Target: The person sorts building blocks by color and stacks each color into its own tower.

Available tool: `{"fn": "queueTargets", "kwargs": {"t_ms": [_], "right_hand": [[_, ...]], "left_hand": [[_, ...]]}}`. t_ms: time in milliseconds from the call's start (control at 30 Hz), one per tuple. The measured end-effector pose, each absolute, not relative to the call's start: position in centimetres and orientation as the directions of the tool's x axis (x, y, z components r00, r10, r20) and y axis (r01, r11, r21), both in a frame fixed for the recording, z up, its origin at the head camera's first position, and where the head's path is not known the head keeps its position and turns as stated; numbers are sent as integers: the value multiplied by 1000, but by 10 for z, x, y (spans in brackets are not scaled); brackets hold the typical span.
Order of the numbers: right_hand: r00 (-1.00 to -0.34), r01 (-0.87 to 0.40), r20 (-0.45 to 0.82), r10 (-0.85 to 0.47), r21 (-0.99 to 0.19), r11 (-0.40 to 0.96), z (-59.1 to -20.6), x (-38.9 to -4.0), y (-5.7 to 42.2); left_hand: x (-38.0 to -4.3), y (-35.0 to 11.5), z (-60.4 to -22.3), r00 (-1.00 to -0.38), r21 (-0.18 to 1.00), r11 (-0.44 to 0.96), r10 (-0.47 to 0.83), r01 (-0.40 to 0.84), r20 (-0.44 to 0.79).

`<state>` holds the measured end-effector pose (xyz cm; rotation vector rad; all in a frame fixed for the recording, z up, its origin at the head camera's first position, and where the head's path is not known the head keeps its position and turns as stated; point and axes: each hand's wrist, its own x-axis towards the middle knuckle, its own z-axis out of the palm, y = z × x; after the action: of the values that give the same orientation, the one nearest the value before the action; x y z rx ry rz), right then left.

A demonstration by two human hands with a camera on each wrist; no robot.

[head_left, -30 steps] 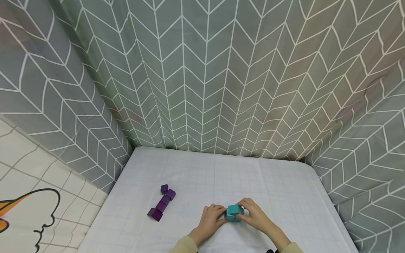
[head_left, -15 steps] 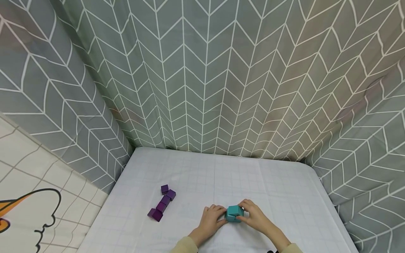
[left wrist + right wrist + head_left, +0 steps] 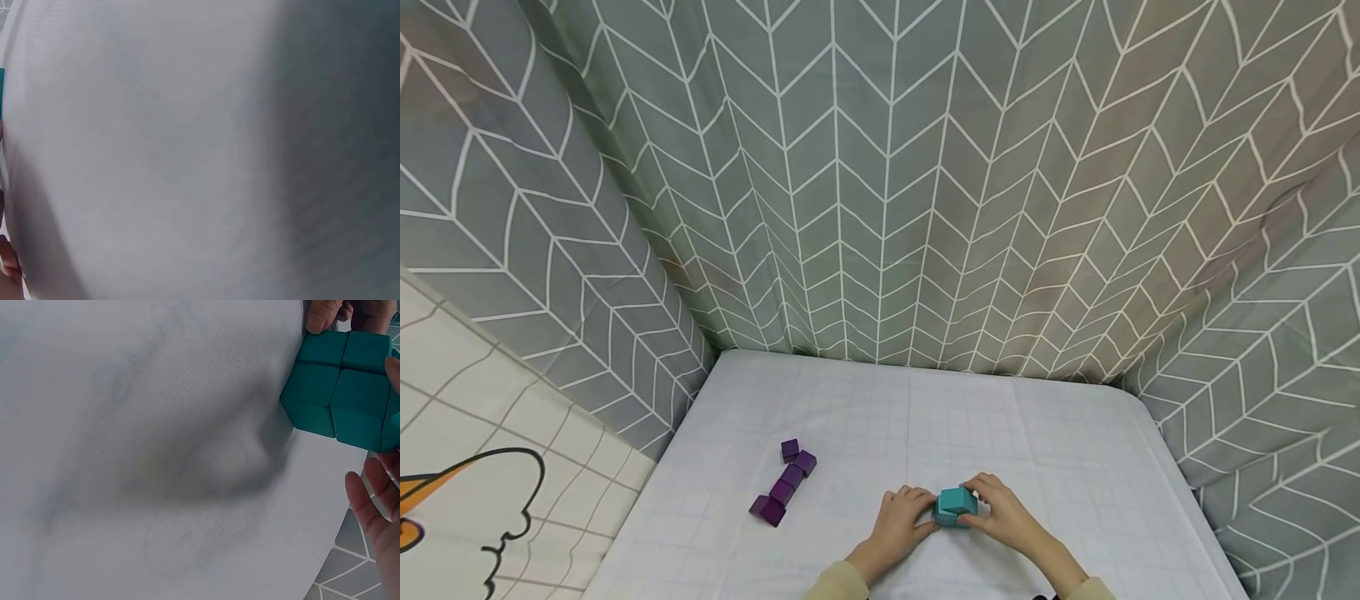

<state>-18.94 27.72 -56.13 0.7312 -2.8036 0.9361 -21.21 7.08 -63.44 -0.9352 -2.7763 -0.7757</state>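
Observation:
At the front of the table, both hands are at a teal cube block point(image 3: 956, 501) made of several small cubes, the upper ones offset from those below. My left hand point(image 3: 897, 523) grips its left side, thumb nearer me and forefinger farther off. From the right, my right hand point(image 3: 1009, 515) pinches the upper part between thumb and fingers. In the right wrist view, grooves split the teal faces point(image 3: 337, 394) into smaller cubes; loose fingers point(image 3: 369, 500) extend beside them. The left wrist view catches only a teal sliver point(image 3: 1, 94) and some fingers point(image 3: 9, 265) at its left edge.
Left of the hands, several purple cubes point(image 3: 792, 475) lie in a slanted row on the white-covered table point(image 3: 1037, 433). Patterned grey curtains point(image 3: 880, 208) surround the table at the back and sides. A small dark object point(image 3: 1040, 597) shows by the right sleeve.

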Motion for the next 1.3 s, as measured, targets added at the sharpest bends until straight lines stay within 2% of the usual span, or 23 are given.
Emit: {"fn": "queueTargets", "kwargs": {"t_ms": [133, 433, 667, 867, 1133, 1300], "right_hand": [[-891, -452, 230, -392, -534, 714, -561, -187, 278], [-917, -394, 194, -348, -578, 715, -560, -181, 281], [-931, -365, 221, -291, -573, 733, -550, -179, 291], [-929, -357, 283, -238, -517, 778, -523, -193, 302], [-903, -411, 331, -274, -478, 776, -484, -226, 297], [-861, -484, 401, -312, -457, 746, -463, -248, 277]], "left_hand": [[-213, 70, -633, -800, 452, 666, 546, 594, 247], [-216, 63, -626, -808, 538, 644, 575, 545, 131], [-223, 45, -612, -802, 545, 604, 538, 582, 260], [-240, 36, -586, -744, 434, 605, 550, 668, 378], [-270, 21, -527, -668, 268, 629, 575, 730, 472], [-294, -9, -486, -652, 234, 662, 500, 712, 569]]}}
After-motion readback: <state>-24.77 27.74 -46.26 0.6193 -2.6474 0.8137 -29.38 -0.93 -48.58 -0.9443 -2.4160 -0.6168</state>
